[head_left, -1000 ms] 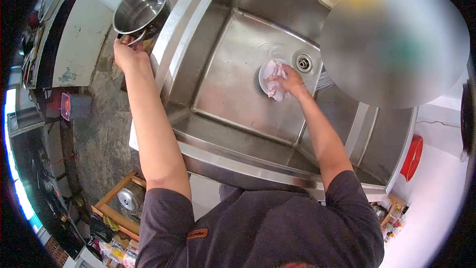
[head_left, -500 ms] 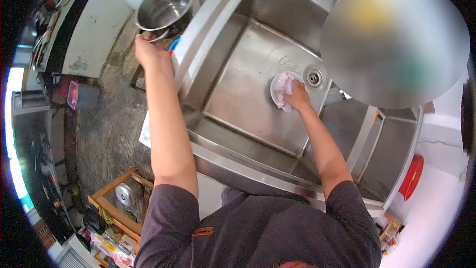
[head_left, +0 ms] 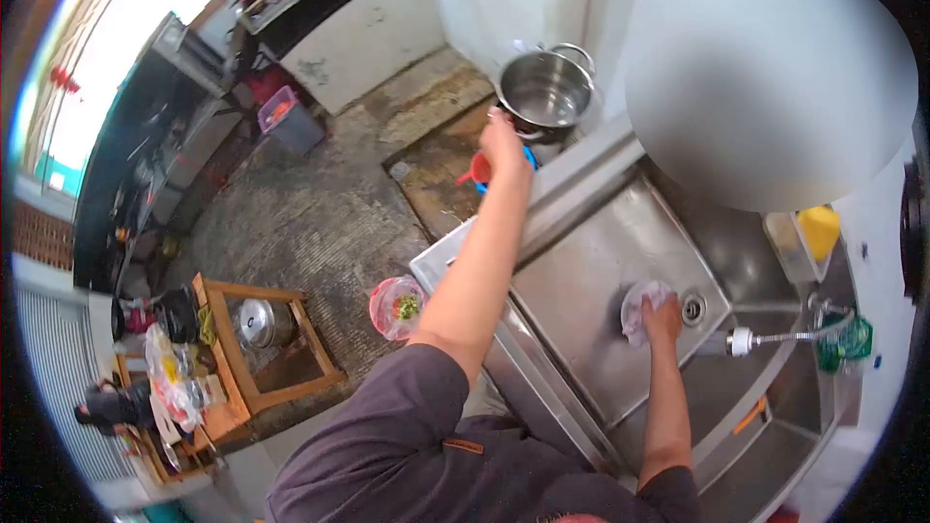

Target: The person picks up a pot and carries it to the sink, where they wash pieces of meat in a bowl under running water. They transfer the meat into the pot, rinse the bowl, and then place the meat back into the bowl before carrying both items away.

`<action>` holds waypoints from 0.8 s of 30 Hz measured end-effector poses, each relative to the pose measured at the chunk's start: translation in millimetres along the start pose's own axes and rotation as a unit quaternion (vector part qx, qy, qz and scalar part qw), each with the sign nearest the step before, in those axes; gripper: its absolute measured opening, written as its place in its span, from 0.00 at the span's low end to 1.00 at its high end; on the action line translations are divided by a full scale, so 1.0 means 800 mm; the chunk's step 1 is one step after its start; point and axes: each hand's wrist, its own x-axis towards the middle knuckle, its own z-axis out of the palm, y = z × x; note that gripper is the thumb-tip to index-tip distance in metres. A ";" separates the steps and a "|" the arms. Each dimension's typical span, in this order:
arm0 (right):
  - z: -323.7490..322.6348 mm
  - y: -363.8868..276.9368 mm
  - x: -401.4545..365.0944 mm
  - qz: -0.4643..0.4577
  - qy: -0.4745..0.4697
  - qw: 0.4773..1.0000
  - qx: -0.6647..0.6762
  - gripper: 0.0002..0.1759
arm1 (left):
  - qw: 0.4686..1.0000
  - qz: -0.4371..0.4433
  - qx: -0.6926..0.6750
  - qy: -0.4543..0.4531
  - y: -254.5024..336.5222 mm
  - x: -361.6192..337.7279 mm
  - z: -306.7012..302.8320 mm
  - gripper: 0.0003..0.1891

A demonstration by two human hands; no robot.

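Note:
My left hand reaches out past the sink's left rim and grips the near handle of a steel pot, which stands beyond the sink. My right hand rests down in the steel sink basin, pressed on pale raw meat that lies on a small round plate next to the drain. Whether the fingers close around the meat is hard to tell; they lie on top of it.
A faucet head juts over the basin from the right. A yellow container stands on the sink's far side. On the floor sit a pink bucket, a wooden rack with a pot lid and a red-and-blue item under my left arm.
The view has swung hard to the left, so the floor and doorway now show. My left hand stays on the pot handle and my right hand stays on the meat.

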 end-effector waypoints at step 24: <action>-0.019 0.012 -0.009 -0.049 -0.025 0.996 0.067 0.26 | 0.995 0.000 0.101 0.012 0.018 -0.017 -0.001 0.23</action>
